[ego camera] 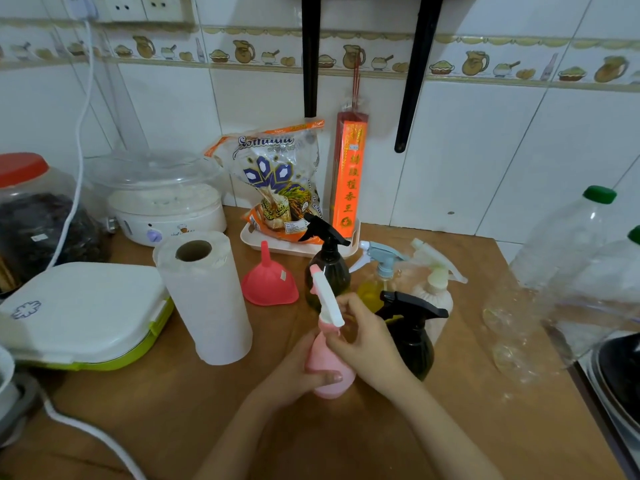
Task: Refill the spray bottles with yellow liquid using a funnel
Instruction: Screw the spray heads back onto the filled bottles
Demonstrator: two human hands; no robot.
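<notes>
**Pink bottle between my hands**

I had the pink spray bottle standing on the wooden counter, right in front of me. My left hand was wrapped around its round body from the left, thumb lying across the front. My right hand sat higher up, fingers curled around the neck just under the white and pink spray head, which tilted up and away to the left.

The red funnel stood mouth down on the counter, just beyond my hands and well clear of them, beside the paper towel roll. The other spray bottles were clustered behind my right hand: a dark one with a black trigger, one with a blue trigger holding yellow liquid (partly hidden by my fingers), a cream one, and a black one nearest my right wrist.
</notes>
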